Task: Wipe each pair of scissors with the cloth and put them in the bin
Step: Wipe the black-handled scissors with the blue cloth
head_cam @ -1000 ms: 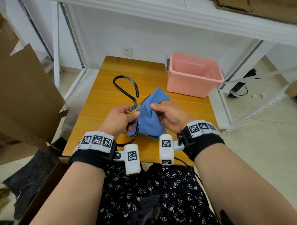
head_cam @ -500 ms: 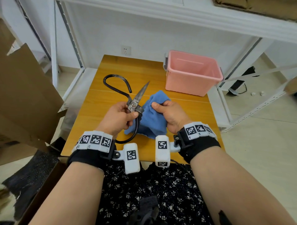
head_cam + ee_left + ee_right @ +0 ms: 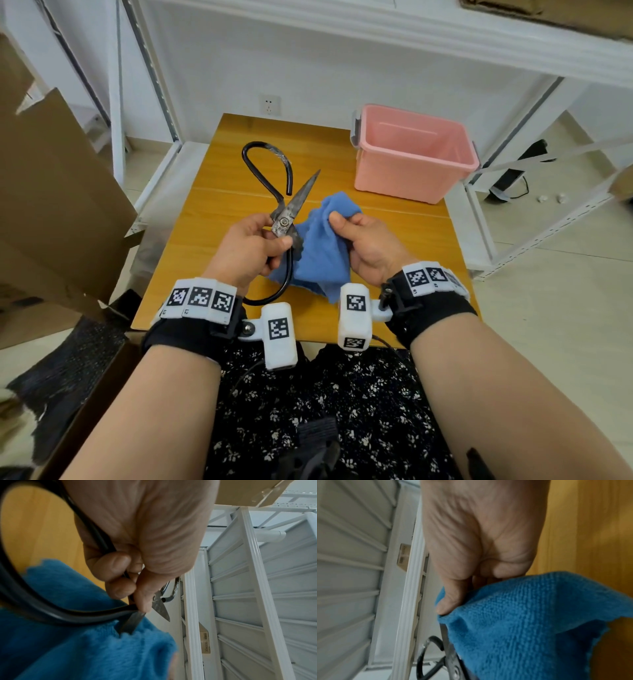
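A pair of large old scissors point(image 3: 291, 209) with dull metal blades and black loop handles is held above the wooden table point(image 3: 212, 219). My left hand point(image 3: 250, 250) grips them near the pivot, thumb and fingers curled round the shank point(image 3: 135, 601). One blade points up and away, bare. The other blade point(image 3: 130, 623) runs into the blue cloth point(image 3: 322, 253). My right hand point(image 3: 370, 246) pinches that cloth point(image 3: 530, 622) bunched beside the scissors, thumb on top. The pink bin point(image 3: 411, 154) stands at the table's far right, with nothing showing inside it.
A brown cardboard sheet point(image 3: 51, 192) leans at the left of the table. White metal shelving point(image 3: 513, 205) stands to the right and behind. A wall socket point(image 3: 270, 104) sits beyond the table's far edge. My lap in dark flowered fabric is below.
The cloth has slid off the upper blade, which now stands bare. My left hand tilted the scissors up and left; my right hand drew the cloth slightly right.
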A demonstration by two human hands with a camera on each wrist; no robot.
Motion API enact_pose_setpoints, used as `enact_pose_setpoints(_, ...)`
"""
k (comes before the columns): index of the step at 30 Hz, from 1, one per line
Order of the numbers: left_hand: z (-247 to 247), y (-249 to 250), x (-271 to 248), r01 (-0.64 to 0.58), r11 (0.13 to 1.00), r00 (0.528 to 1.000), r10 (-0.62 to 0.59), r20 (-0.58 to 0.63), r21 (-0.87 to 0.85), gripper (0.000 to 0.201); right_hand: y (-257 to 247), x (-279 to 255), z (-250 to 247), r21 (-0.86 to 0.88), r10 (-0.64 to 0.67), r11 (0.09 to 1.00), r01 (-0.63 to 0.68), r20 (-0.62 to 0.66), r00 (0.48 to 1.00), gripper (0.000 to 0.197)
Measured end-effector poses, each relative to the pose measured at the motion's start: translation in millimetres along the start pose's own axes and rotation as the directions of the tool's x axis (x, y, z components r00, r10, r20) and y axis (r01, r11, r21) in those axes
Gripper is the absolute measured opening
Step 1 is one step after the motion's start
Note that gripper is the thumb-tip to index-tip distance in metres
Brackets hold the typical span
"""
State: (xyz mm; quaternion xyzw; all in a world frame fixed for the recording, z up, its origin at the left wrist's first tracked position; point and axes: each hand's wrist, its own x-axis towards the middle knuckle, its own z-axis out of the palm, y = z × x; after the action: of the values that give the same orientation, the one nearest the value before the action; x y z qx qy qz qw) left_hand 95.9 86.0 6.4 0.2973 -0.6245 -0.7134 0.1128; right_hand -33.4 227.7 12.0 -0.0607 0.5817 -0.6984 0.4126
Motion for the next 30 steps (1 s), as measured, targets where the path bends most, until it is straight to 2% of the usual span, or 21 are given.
enact_pose_setpoints(2,1.9,0.8,-0.7,0.0,1.0,1.0,-0.001,0.013,0.006,0.019,-2.3,0.0,-0.6,0.037,-0.01,0.999,0.009,0.022,1.0,0.025)
enact_pose_setpoints(8,12.1,0.8,-1.4,-0.01,0.999,0.998,0.008,0.061,0.04,0.024,3.8,-1.1,12.6,-0.089,0.025,0.996,-0.019,0.065,0.998,0.028)
enact_pose_setpoints(12,16.2,-0.7,-6.1,-0.045,0.994,0.989,0.031,0.144,0.097,0.02,3.9,-1.2,16.5,-0.174,0.036,0.985,-0.016,0.109,0.993,0.032)
enact_pose_setpoints(17,19.9,-1.2,-9.4,-0.066,0.989,0.985,0.043,0.17,0.133,0.02,5.4,0.6,18.6,-0.261,-0.003,0.965,0.006,0.009,1.0,0.026)
enact_pose_setpoints(21,22.2,2.0,-8.8,-0.069,0.989,0.985,0.046,0.169,0.134,0.021,5.9,0.5,20.5,-0.274,-0.058,0.961,0.038,-0.067,0.996,0.032)
enact_pose_setpoints(30,25.7,6.0,-8.6,-0.058,0.994,0.983,0.04,0.18,0.094,0.021,4.5,6.1,21.1,-0.321,-0.173,0.94,0.117,-0.153,0.973,0.035)
